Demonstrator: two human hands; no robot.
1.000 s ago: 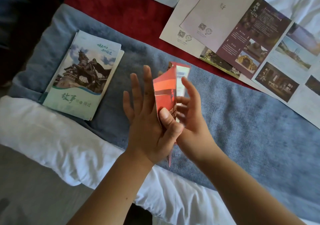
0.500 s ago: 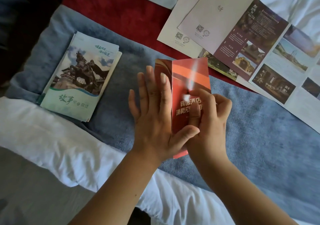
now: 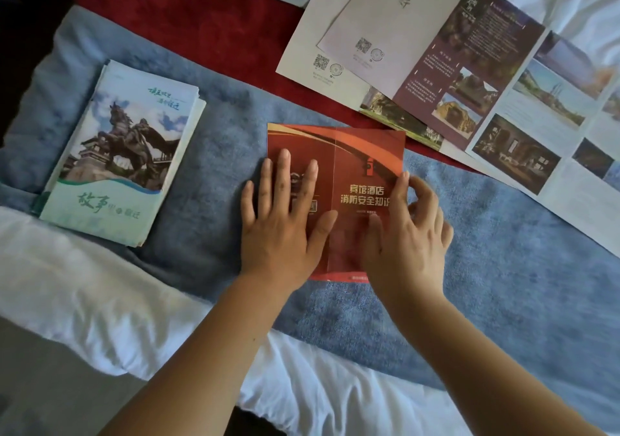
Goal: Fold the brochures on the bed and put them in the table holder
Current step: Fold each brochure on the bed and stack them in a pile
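Nearest the camera, two bare forearms are seen crossing a white sheet (image 3: 100,304) at the bed's edge. One red brochure (image 3: 365,167) is laid on the blue blanket (image 3: 520,268), showing two panels with a crease between them. The left hand (image 3: 285,227) is spread flat, fingers wide, on the left panel, so most of that panel's print is hidden. The right hand (image 3: 407,234) is placed at the right panel's outer edge, thumb on top and fingers curled just beyond the edge; whether the edge is pinched cannot be told. The brochure's lower edge is covered by both wrists. To the left, well apart, a stack of folded green-and-white brochures (image 3: 124,153) is seen; their number cannot be counted. Bare blanket is left open between stack and red brochure, and to the right. Farther off, at least two unfolded brochures (image 3: 486,76) are overlapped on a red cover (image 3: 201,22), cut off by the frame's right edge.
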